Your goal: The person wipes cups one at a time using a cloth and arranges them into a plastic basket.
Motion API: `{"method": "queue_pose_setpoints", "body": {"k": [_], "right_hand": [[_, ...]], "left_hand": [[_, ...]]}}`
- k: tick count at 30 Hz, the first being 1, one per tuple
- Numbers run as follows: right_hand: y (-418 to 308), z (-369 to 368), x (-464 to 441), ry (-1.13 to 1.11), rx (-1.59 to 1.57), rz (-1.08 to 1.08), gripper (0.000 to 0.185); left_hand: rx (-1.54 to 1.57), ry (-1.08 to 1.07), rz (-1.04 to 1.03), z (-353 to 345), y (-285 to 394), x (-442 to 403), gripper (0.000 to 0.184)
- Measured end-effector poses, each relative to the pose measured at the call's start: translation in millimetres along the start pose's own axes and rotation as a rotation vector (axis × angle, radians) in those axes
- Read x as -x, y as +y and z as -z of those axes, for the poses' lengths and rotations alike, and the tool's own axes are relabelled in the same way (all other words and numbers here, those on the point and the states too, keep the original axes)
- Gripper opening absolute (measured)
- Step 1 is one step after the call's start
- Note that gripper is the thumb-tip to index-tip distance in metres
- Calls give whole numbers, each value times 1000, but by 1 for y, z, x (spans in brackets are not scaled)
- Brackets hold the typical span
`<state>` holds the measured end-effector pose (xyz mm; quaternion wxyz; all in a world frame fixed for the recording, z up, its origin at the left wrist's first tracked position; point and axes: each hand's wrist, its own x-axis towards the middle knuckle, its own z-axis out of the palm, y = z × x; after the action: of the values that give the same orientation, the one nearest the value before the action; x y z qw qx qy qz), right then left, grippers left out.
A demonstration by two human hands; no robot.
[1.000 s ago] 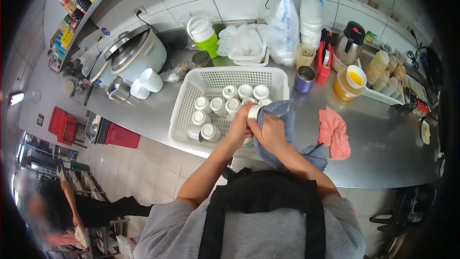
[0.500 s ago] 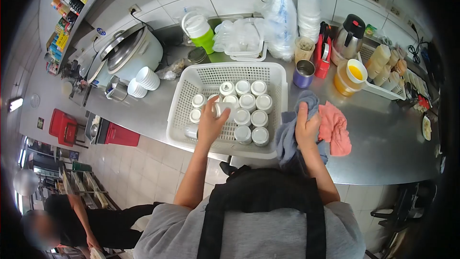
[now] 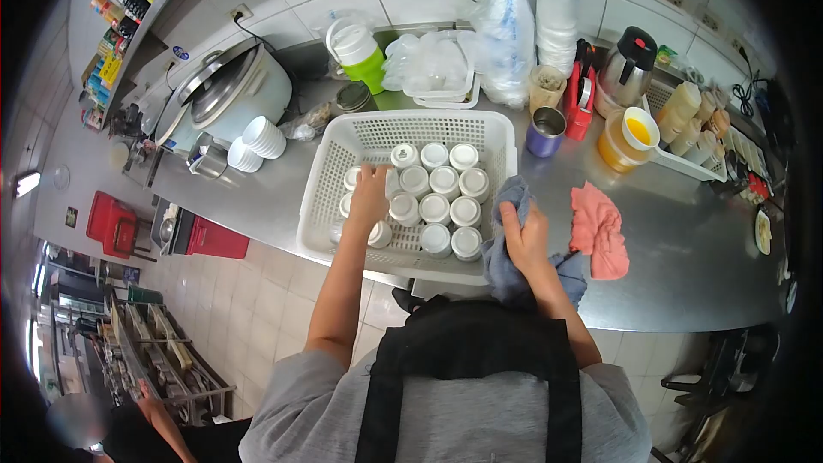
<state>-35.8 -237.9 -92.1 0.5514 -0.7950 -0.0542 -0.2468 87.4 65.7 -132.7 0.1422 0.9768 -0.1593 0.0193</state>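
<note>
A white perforated plastic basket in front of me holds several small round containers with pale, white-looking tops. My left hand reaches down into its left half, with its fingers bent around one container that is mostly hidden behind them. My right hand grips a bunched blue-grey cloth at the basket's right edge. Part of that cloth hangs over the basket rim and part lies toward the counter's front. A folded pink cloth lies just right of my right hand.
Behind the basket stand a green-and-white jug, plastic-wrapped cups and a purple tumbler. A rice cooker and stacked white cups are at left. An orange-filled tub stands right on the steel counter. Another person is at lower left.
My left hand has set a container down in the basket's middle and moved left onto another one. My right hand has shifted slightly left with the blue-grey cloth. The other person has moved lower.
</note>
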Motion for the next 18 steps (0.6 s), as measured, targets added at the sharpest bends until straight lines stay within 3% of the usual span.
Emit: {"method": "queue_pose_setpoints", "body": {"k": [2,5,8,11,12,15,16,18], "right_hand": [[-1,0,-2,-40,31,15,30],[-6,1,-2,-78,113,75,31],[-14,5,-2,-94,97,29,35],[-2,3,-4,-72,-226,-203,37],[3,0,-4,-66,-378,-300,38],[-9,4,-17,-289,-275,-367,39],[-15,-3,-22,-263,-144,-115,43],[-34,-29,-31,-187,124,380,52]], "left_hand": [[-150,97,-84,-1,-5,-7,65],[-180,6,-26,-9,-12,-21,64],[5,20,35,7,-12,-20,67],[354,423,39,41,16,-10,61],[628,469,-11,39,13,-14,45],[1604,-1,131,69,52,6,43],[1610,14,320,67,66,6,50],[1623,-210,325,58,69,9,50]]}}
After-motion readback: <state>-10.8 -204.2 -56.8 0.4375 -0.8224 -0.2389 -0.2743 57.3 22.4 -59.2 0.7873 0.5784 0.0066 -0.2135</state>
